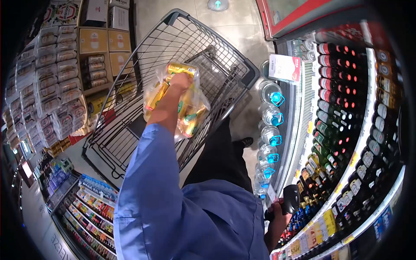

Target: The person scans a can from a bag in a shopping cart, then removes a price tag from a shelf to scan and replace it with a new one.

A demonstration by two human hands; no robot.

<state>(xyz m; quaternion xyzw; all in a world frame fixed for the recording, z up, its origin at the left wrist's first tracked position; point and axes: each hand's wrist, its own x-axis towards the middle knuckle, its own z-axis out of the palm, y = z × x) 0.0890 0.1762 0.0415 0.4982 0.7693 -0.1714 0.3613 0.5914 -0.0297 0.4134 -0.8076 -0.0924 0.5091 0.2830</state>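
My left hand [180,81] reaches into the shopping cart [249,69], its fingers curled round a yellow can [182,68] at the mouth of a clear plastic bag [200,97]. More yellow cans [190,120] lie inside this bag, partly covered by the film and by my forearm. Low on the right, my right hand [278,220] grips a black handheld device [291,199] that looks like a barcode scanner. My arm and body hide part of the cart's near side.
Large water bottles with blue caps [273,118] line the floor at the right, before shelves of bottled drinks [325,125]. A price sign [284,68] stands above them. Shrink-wrapped can packs [47,82] and cartons [93,40] are stacked at the left.
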